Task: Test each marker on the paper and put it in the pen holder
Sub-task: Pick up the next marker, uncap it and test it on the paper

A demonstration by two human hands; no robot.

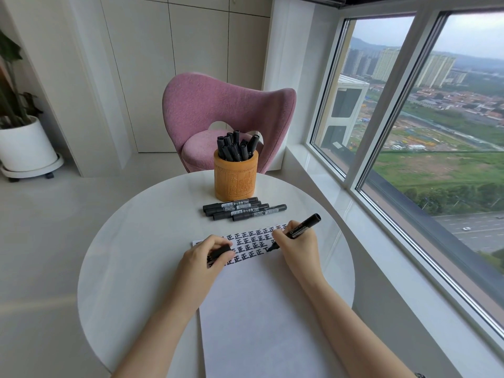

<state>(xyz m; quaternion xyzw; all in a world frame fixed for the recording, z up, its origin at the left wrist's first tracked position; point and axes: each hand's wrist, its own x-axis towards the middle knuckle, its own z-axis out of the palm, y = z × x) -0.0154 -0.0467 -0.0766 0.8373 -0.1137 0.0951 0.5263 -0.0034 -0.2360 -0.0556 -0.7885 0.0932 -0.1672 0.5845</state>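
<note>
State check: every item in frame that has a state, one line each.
held marker: uncapped, tip down on paper, gripped by right hand
cap: off, held in left hand
paper: flat, top rows marked, rest blank
holder: upright
stored markers: capped, standing in holder
loose markers: capped, lying by holder

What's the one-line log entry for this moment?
step: testing; right hand: marker tip on paper; left hand: holds cap; table: loose markers; pen holder: partly filled
</note>
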